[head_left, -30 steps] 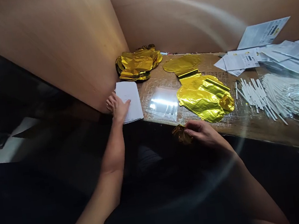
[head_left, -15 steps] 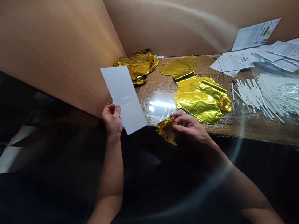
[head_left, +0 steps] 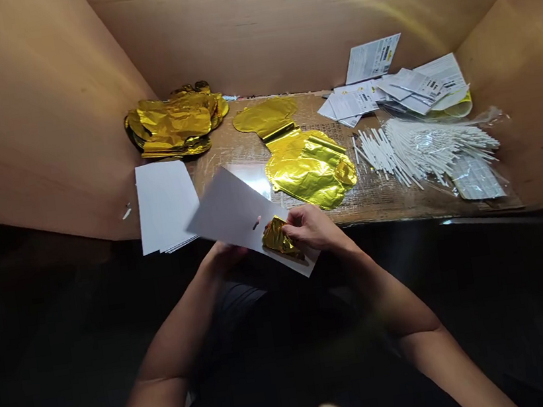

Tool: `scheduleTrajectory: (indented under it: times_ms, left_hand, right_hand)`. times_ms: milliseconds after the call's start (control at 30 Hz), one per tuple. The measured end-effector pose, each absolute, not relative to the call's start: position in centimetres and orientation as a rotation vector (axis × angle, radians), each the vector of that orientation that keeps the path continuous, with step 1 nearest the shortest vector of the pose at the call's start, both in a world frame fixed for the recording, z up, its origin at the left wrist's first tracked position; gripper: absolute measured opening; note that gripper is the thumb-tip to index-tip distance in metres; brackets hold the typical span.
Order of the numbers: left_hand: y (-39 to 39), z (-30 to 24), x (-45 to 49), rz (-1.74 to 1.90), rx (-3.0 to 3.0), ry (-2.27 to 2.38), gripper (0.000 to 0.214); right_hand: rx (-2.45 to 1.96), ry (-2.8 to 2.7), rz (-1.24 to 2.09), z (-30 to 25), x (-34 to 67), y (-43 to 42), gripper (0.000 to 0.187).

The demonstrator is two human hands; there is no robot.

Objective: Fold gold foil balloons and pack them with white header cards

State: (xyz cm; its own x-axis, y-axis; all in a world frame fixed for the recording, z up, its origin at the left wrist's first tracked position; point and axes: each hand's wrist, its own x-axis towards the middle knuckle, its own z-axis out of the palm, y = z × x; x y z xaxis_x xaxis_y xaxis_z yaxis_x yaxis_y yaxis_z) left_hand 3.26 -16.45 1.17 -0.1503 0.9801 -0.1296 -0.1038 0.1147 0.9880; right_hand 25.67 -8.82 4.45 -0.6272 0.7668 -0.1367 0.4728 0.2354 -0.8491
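My left hand is closed on a tilted white card from below, its fingers mostly hidden under it. Over the card's lower right end, my right hand pinches a small folded piece of gold foil against or just above the white surface. A small dark and pinkish mark shows near the card's middle; I cannot tell what it is. Behind my hands, a flat gold foil balloon lies spread on the cardboard tabletop. A shiny clear plastic sleeve is partly covered by the card.
Stacked white cards lie at the left, with a pile of gold foil balloons behind them. At the right are white sticks on clear plastic and printed cards. Wooden panels enclose the back and sides.
The view has swung left. The white card has turned from upright to a slant, and my right hand has brought the folded gold foil onto or over its lower right end.
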Motion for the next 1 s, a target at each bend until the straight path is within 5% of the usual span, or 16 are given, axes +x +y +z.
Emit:
scheduleTrajectory:
  times_ms: [167,400,567,767,1000]
  left_hand:
    - [-16.0,3.0,5.3,0.811,1.125,1.299,0.048]
    - [-14.1,2.5,6.0,0.939,1.242,1.389,0.040]
    - [-12.0,0.0,10.1,1.532,0.679,1.183,0.049]
    - [-10.7,-1.0,12.3,1.556,0.385,1.110,0.032]
    - [-9.0,0.2,9.4,1.418,0.048,1.074,0.025]
  right_hand:
    - [-0.935,-2.062,1.686,4.9,27.6,-8.9,0.025]
    - [-0.887,-1.651,2.010,3.3,30.5,-8.7,0.042]
    - [-1.034,-1.552,1.559,1.1,29.8,-7.4,0.038]
    - [-1.970,-1.795,0.517,2.6,34.2,4.8,0.038]
    - [-2.169,-2.007,0.467,3.3,36.2,10.2,0.034]
